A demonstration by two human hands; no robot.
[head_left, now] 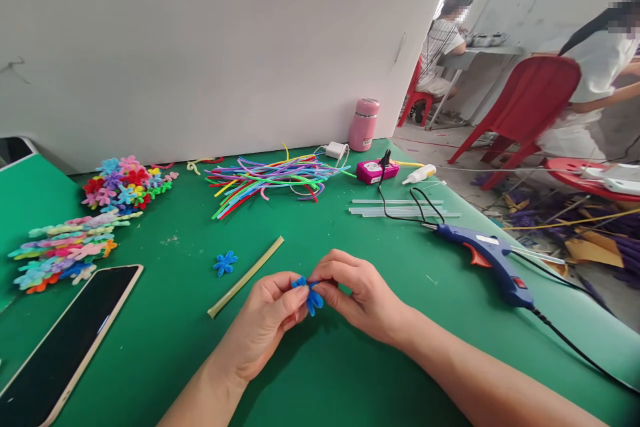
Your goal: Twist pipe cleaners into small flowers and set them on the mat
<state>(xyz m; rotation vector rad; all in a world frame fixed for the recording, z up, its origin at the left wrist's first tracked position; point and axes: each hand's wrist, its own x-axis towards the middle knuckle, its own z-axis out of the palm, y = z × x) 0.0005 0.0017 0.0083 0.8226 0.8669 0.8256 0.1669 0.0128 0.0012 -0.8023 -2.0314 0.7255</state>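
Note:
My left hand and my right hand meet over the green table, both pinching a small blue pipe-cleaner flower between their fingertips. Its looped petals stick out between the two hands. A second blue flower lies flat on the table to the left. Beside it a yellowish stick lies slantwise.
A blue glue gun with a black cord rests at right, clear glue sticks behind it. Loose pipe cleaners, piles of finished flowers, a phone, a pink bottle and a pink box surround. People sit on red chairs beyond.

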